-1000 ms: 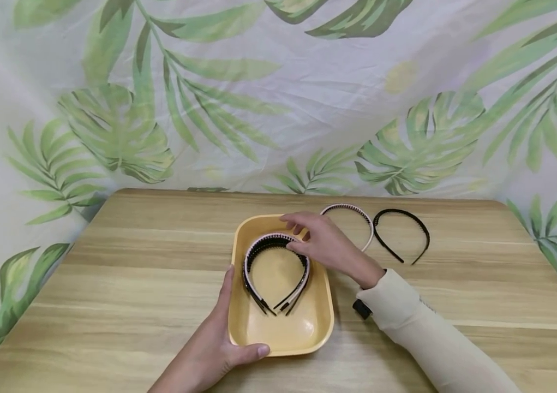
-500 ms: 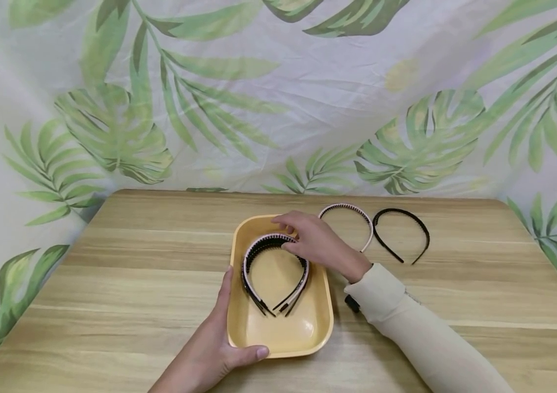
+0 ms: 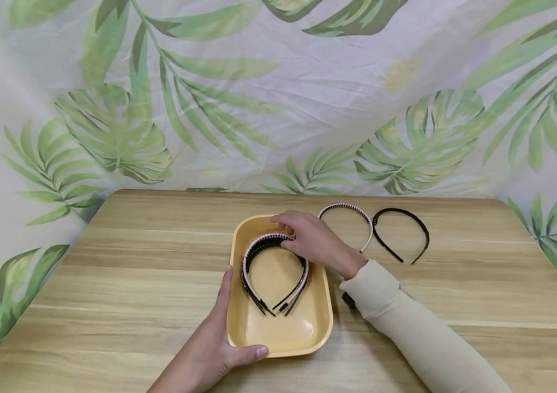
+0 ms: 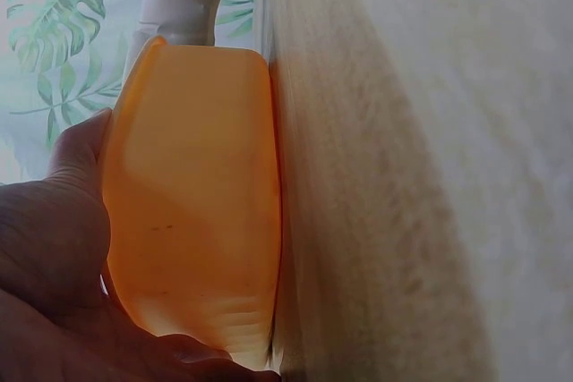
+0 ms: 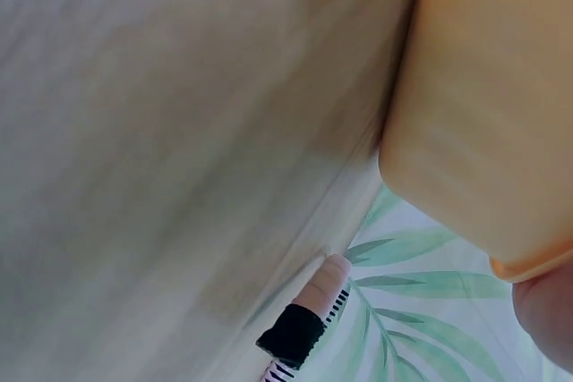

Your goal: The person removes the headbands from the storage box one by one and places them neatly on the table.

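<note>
A yellow plastic tub (image 3: 278,344) stands on the table, and several nested hair headbands (image 3: 276,238), black and pale pink with teeth, lie inside with their tips toward me. My left hand (image 3: 211,338) grips the tub's near left corner, thumb over the near rim and fingers along the left wall. In the left wrist view that hand lies against the tub's orange-looking side. My right hand (image 3: 315,240) reaches over the far right rim and pinches the headbands at their top right, thumb on the inner side; its other fingertips are partly hidden.
To the right of the tub, a pale pink toothed headband (image 3: 369,226) and a black headband (image 3: 425,232) lie side by side on the wooden table (image 3: 136,284). A leaf-print cloth (image 3: 307,109) hangs behind the table's far edge.
My right hand and forearm have shifted slightly left over the headbands. The left hand keeps its hold on the tub, and the two headbands on the table stay in place.
</note>
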`<action>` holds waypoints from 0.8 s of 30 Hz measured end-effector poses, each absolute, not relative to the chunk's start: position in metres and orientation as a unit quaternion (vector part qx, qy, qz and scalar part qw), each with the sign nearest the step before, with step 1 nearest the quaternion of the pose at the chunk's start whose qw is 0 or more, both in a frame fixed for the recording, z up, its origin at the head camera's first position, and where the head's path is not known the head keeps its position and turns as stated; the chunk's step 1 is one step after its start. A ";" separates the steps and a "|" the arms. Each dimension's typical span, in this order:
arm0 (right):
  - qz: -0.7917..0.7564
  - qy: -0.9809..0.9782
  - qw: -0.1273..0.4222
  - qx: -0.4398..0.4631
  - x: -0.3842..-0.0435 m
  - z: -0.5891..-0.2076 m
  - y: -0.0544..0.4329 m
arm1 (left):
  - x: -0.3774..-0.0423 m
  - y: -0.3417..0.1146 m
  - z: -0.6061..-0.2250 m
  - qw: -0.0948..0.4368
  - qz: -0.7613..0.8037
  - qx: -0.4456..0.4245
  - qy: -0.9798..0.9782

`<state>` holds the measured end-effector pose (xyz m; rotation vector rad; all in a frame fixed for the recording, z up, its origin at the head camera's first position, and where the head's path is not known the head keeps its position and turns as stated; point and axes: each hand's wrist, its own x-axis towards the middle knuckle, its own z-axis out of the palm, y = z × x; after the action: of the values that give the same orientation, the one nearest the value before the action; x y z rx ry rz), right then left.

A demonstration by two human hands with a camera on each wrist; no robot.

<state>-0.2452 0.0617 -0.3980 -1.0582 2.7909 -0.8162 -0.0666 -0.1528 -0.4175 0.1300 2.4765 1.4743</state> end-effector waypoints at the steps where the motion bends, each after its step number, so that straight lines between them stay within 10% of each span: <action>1: -0.260 0.903 0.024 -0.341 -0.245 -0.398 0.061 | -0.067 -0.153 -0.417 0.127 0.507 0.046 0.851; 24: -0.210 0.900 -0.009 -0.381 -0.246 -0.403 0.062 | -0.066 -0.152 -0.416 0.140 0.517 0.028 0.844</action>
<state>-0.2459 0.0616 -0.4034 -1.2048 2.8449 -0.6633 -0.0662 -0.1520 -0.4163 0.0803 2.4381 1.4929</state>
